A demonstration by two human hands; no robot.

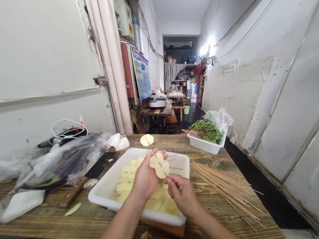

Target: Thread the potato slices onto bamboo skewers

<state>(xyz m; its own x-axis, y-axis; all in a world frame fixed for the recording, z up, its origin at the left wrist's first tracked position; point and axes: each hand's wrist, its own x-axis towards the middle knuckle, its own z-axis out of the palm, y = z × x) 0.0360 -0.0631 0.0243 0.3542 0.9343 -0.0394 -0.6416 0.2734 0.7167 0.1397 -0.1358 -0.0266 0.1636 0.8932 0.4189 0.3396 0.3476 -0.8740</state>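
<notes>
My left hand (145,176) grips a thin bamboo skewer (167,174) threaded with pale yellow potato slices (158,164), and another slice sits higher up near its tip. My right hand (183,195) pinches the skewer's lower part beside the slices. Both hands are over a white plastic tray (105,179) holding a heap of loose slices (125,184). A pile of loose bamboo skewers (228,191) lies on the table to the right of my right hand.
The worn wooden table (34,206) holds a dark cleaver (97,166), plastic bags (61,164) and a stray slice (72,209). A small white tray (202,147) holds green clusters. A white wall runs along the right. Far down the corridor, a person (173,87) sits near a rice cooker (157,101).
</notes>
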